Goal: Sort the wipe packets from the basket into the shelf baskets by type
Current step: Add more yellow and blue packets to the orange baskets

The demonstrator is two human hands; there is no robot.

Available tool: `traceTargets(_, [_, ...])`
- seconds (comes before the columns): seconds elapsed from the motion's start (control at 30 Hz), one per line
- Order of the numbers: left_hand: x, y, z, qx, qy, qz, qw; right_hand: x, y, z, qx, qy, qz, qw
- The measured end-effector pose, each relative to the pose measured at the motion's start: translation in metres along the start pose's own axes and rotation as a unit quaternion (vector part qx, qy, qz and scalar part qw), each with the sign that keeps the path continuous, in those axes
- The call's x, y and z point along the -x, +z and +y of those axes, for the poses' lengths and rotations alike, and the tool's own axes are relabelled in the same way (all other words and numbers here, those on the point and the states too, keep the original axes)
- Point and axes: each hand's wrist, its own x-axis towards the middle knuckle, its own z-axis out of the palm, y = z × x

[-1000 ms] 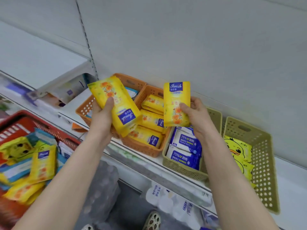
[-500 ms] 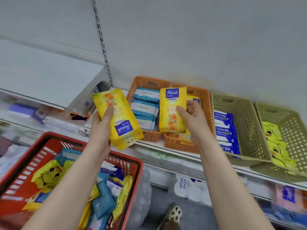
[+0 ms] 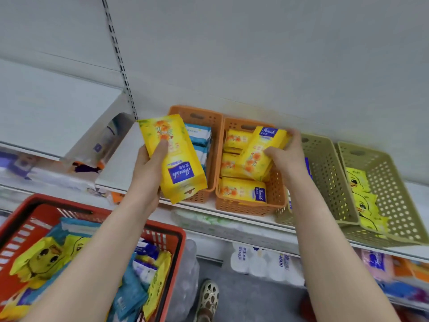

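A yellow flower-print wipe packet in each of my hands, at the shelf baskets.

My left hand (image 3: 148, 168) clasps one yellow flower-print wipe packet (image 3: 173, 156) in front of the orange perforated plastic basket of blue packets (image 3: 197, 117). My right hand (image 3: 286, 156) pinches a second yellow packet (image 3: 260, 152), tilted, inside the neighbouring orange basket (image 3: 250, 206), on its yellow stack. The red plastic shopping basket (image 3: 169, 231) sits below, holding mixed packets.
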Motion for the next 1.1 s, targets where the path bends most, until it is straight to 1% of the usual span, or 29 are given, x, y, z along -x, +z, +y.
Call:
traceTargets(0.07, [-0.001, 0.010, -0.004, -0.002, -0.007, 0.000, 1.000, -0.010, 0.006, 0.006, 0.028, 0.027, 0.003, 0.999])
traceTargets(0.13, [-0.003, 0.019, -0.008, -0.008, -0.013, 0.003, 1.000, -0.021, 0.017, 0.011, 0.051, 0.030, 0.025, 0.998])
traceTargets(0.17, [-0.003, 0.023, -0.009, -0.013, -0.014, 0.002, 1.000, -0.027, 0.024, 0.013, 0.041, 0.035, 0.039, 0.998])
traceTargets(0.23, [-0.005, 0.030, -0.010, -0.011, -0.009, -0.003, 1.000, -0.040, 0.038, 0.012, -0.019, 0.073, 0.050, 0.996])
traceTargets(0.27, [-0.006, 0.034, -0.009, -0.009, -0.004, -0.007, 1.000, -0.043, 0.043, 0.010, -0.034, 0.102, 0.039, 0.993])
traceTargets(0.3, [-0.006, 0.038, -0.009, -0.008, 0.001, -0.009, 1.000, -0.046, 0.046, 0.011, -0.014, 0.121, 0.019, 0.992])
traceTargets(0.33, [-0.006, 0.041, -0.009, -0.008, 0.004, -0.010, 1.000, -0.046, 0.046, 0.011, 0.055, 0.126, -0.009, 0.991])
traceTargets(0.37, [-0.006, 0.044, -0.009, -0.007, 0.004, -0.012, 1.000, -0.045, 0.045, 0.014, 0.155, 0.108, -0.040, 0.981])
traceTargets(0.4, [-0.007, 0.046, -0.010, -0.007, 0.003, -0.013, 1.000, -0.044, 0.041, 0.018, 0.264, 0.068, -0.050, 0.961])
traceTargets(0.43, [-0.007, 0.049, -0.010, -0.008, 0.000, -0.014, 1.000, -0.046, 0.038, 0.023, 0.350, 0.004, -0.032, 0.936])
traceTargets(0.47, [-0.008, 0.052, -0.010, -0.009, -0.003, -0.013, 1.000, -0.046, 0.033, 0.022, 0.406, -0.057, -0.006, 0.912])
traceTargets(0.5, [-0.008, 0.054, -0.011, -0.007, -0.006, -0.013, 1.000, -0.050, 0.031, 0.022, 0.438, -0.118, 0.017, 0.891])
traceTargets(0.53, [-0.009, 0.057, -0.013, -0.006, -0.007, -0.016, 1.000, -0.054, 0.029, 0.019, 0.459, -0.177, 0.018, 0.870])
traceTargets(0.57, [-0.009, 0.060, -0.014, -0.006, -0.006, -0.021, 1.000, -0.062, 0.030, 0.016, 0.479, -0.220, -0.006, 0.850])
traceTargets(0.6, [-0.010, 0.062, -0.015, -0.009, -0.005, -0.024, 1.000, -0.069, 0.030, 0.012, 0.499, -0.244, -0.047, 0.830])
traceTargets(0.63, [-0.010, 0.064, -0.015, -0.012, -0.004, -0.025, 1.000, -0.076, 0.031, 0.010, 0.512, -0.250, -0.091, 0.817])
traceTargets(0.7, [-0.011, 0.066, -0.016, -0.015, -0.005, -0.022, 1.000, -0.091, 0.034, 0.012, 0.513, -0.223, -0.157, 0.814])
traceTargets(0.73, [-0.011, 0.067, -0.016, -0.016, -0.005, -0.021, 1.000, -0.096, 0.035, 0.016, 0.516, -0.218, -0.169, 0.811])
traceTargets(0.8, [-0.012, 0.068, -0.016, -0.015, -0.004, -0.016, 1.000, -0.104, 0.035, 0.023, 0.522, -0.233, -0.164, 0.804])
traceTargets(0.83, [-0.012, 0.069, -0.015, -0.013, -0.003, -0.014, 1.000, -0.107, 0.035, 0.025, 0.515, -0.241, -0.160, 0.807])
traceTargets(0.97, [-0.014, 0.072, -0.013, -0.011, 0.005, -0.012, 1.000, -0.103, 0.026, 0.019, 0.457, -0.224, -0.168, 0.844])
traceTargets(1.03, [-0.014, 0.071, -0.013, -0.011, 0.006, -0.011, 1.000, -0.092, 0.018, 0.016, 0.434, -0.231, -0.174, 0.853])
traceTargets(1.1, [-0.015, 0.070, -0.014, -0.013, 0.007, -0.013, 1.000, -0.076, 0.008, 0.016, 0.428, -0.244, -0.180, 0.852])
